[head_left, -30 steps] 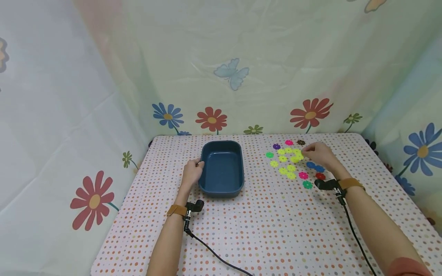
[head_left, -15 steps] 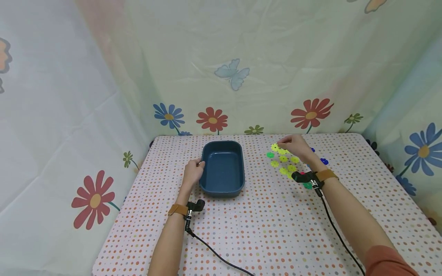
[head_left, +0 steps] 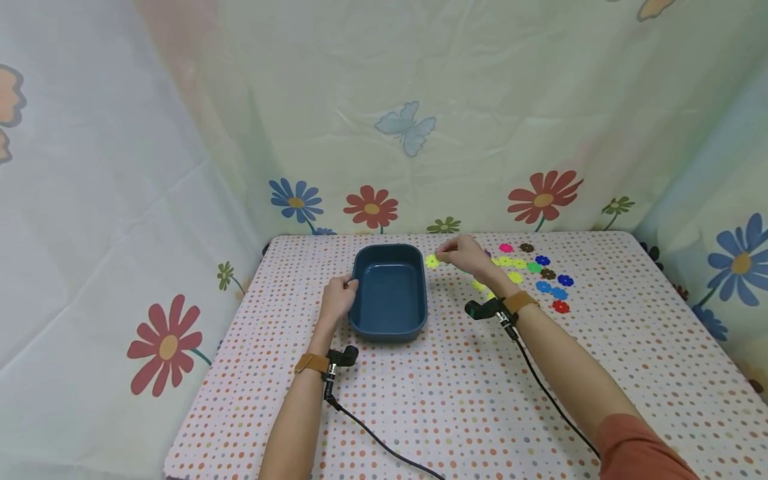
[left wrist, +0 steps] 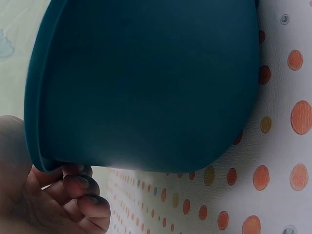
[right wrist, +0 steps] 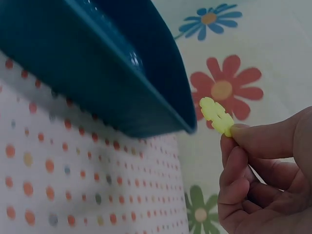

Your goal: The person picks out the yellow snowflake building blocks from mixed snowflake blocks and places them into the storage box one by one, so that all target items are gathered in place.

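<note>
A dark blue rectangular tub (head_left: 387, 300) stands on the dotted table. My left hand (head_left: 337, 300) grips its left rim, thumb on top and fingers curled under the lip, as the left wrist view shows up close. Between thumb and forefinger my right hand (head_left: 468, 257) pinches a yellow flower-shaped disc (right wrist: 216, 116), held in the air just beyond the tub's right side. In the head view that yellow disc (head_left: 432, 261) shows at the fingertips. The visible inside of the tub holds nothing.
Right of the tub lie several loose flower discs: yellow (head_left: 515, 277), blue (head_left: 543, 287), red (head_left: 561, 307), brown (head_left: 527, 247) and pink (head_left: 506, 247). My right forearm covers some. A cable trails from each wrist camera. A flowered curtain (head_left: 336, 120) hangs behind the table.
My right hand has moved left from the pile of discs toward the tub, carrying a yellow flower disc. My left hand keeps its grip on the rim, and the tub has stayed put.
</note>
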Available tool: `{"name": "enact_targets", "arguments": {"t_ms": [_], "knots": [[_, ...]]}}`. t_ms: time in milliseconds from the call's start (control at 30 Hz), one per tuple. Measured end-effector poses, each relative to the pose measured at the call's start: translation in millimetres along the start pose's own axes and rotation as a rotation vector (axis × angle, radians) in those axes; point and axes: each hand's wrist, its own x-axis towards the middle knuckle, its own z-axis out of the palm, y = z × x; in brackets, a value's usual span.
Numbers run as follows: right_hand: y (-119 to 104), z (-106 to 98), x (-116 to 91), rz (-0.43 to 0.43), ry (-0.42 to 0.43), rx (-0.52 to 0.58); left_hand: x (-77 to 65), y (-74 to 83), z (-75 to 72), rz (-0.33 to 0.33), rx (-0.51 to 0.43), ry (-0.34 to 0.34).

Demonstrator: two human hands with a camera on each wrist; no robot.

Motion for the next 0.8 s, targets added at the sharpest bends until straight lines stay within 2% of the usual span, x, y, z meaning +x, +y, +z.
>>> {"name": "enact_targets", "arguments": {"t_ms": [267, 600, 800], "knots": [[-19.7, 37.2, 12.6, -0.042, -0.055, -0.029, 0.4, 2.1, -0.7, 0.003, -0.021, 0.002], [-31.3, 75.5, 22.9, -0.054, -0.107, -0.056, 2.6, 1.8, -0.7, -0.009, -0.043, -0.007], [-38.5, 93.4, 25.4, -0.082, -0.174, -0.06, 2.0, -1.1, -1.5, 0.035, -0.036, -0.005]]}}
